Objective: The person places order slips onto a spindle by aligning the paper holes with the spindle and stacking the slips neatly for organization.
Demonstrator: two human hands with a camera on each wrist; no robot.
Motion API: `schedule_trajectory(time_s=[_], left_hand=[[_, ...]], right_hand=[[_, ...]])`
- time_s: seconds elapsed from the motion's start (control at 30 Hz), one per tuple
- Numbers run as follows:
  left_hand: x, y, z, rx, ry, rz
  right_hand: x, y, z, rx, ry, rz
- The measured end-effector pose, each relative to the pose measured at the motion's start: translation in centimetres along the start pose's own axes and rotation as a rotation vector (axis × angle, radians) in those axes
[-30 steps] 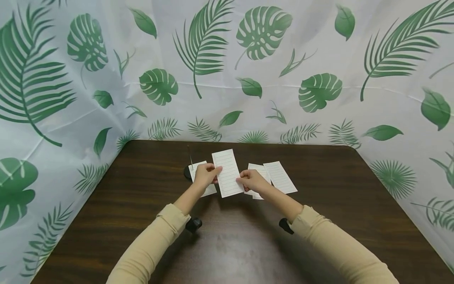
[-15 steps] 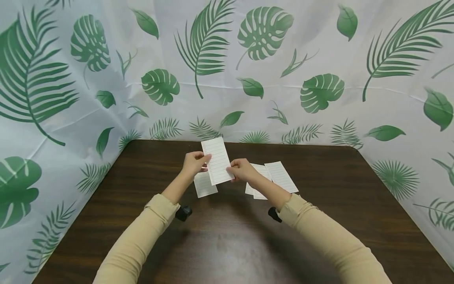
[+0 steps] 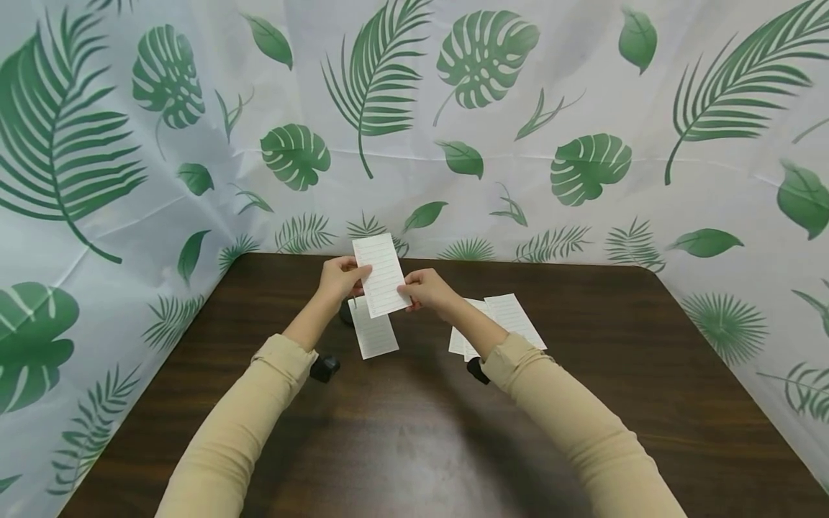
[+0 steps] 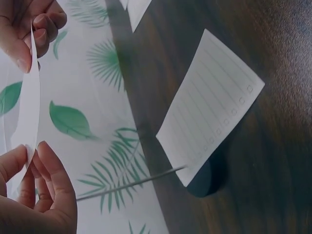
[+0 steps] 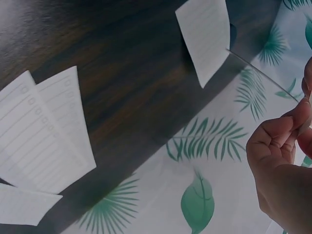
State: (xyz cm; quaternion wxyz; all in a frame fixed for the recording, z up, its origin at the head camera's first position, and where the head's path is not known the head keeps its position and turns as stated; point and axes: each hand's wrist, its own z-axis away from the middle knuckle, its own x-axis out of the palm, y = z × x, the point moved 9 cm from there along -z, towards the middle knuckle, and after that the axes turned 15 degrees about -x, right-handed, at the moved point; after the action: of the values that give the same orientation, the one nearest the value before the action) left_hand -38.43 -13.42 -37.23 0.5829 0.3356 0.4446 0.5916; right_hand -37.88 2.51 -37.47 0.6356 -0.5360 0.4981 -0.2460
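Both hands hold one lined white paper slip (image 3: 381, 277) up above the far part of the table. My left hand (image 3: 340, 279) pinches its left edge between thumb and fingers. At the lower right edge, my right hand (image 3: 429, 289) pinches it the same way. Edge-on, the slip (image 4: 30, 107) looks slightly bowed in the left wrist view. Below it, another lined slip (image 4: 209, 107) lies with a thin metal spike (image 4: 131, 184) rising through it. The spike's black round base (image 4: 208, 178) is partly hidden under that slip. Whether the held slip touches the spike tip cannot be told.
Several loose lined slips (image 3: 517, 320) lie overlapping on the dark wooden table (image 3: 414, 446), right of the spike. Behind the table's far edge hangs a white curtain (image 3: 401, 165) with green leaf prints. A black wrist camera (image 3: 325, 368) sits under the left forearm.
Both hands have carried the held slip left and farther away, from beside the spiked slip to above it. The slips on the table have stayed put.
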Motion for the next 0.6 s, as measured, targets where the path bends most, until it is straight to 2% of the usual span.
schedule_trajectory(time_s=[0.4,0.6], left_hand=[[-1.5,1.3,-0.2,0.024,0.078,0.063],[-2.0,1.4,-0.5,0.029,0.115,0.08]], right_hand=[[0.2,0.1,-1.0,0.015,0.008,0.006],[0.6,0.5,-1.5,0.036,0.01,0.035]])
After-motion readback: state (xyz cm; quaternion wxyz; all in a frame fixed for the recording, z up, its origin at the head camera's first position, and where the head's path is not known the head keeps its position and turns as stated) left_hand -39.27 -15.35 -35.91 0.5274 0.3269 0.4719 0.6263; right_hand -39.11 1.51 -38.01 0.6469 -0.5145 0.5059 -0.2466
